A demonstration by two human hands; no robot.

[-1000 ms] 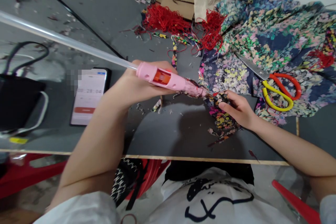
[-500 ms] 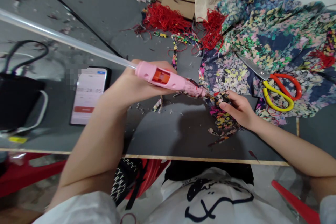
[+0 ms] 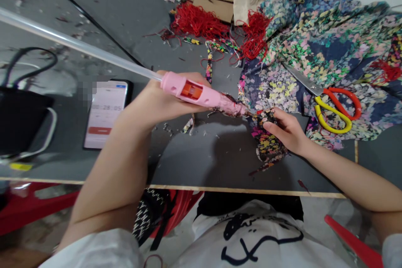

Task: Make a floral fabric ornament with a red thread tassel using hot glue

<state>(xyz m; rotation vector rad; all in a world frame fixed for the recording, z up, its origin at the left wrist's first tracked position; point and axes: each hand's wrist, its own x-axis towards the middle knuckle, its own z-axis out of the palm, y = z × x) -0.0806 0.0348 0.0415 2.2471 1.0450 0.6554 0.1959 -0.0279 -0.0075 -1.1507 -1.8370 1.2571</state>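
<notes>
My left hand (image 3: 166, 98) is wrapped round a pink hot glue gun (image 3: 207, 97), most of its fingers hidden behind the body. A long clear glue stick (image 3: 78, 44) runs out of the gun's back end to the upper left. The gun's dark, residue-covered nozzle points right and meets, or nearly meets, a small floral fabric piece (image 3: 270, 140). My right hand (image 3: 290, 132) pinches that piece between thumb and fingers. Thin fabric strips hang from its lower edge. Just behind lies a larger floral cloth (image 3: 329, 50), with scissors (image 3: 333, 104) with red and yellow handles on top.
Bundles of red string (image 3: 201, 21) and cardboard pieces (image 3: 220, 2) lie at the back. Left of my forearm are a phone (image 3: 106, 115) showing a timer and a black bag-like object (image 3: 23, 121). A black cable (image 3: 91, 16) crosses the grey table (image 3: 188, 167). Scraps are scattered about.
The glue gun has shifted very slightly left. A thin strip below the fabric piece has curled and moved a little to the right. Both hands keep their grips.
</notes>
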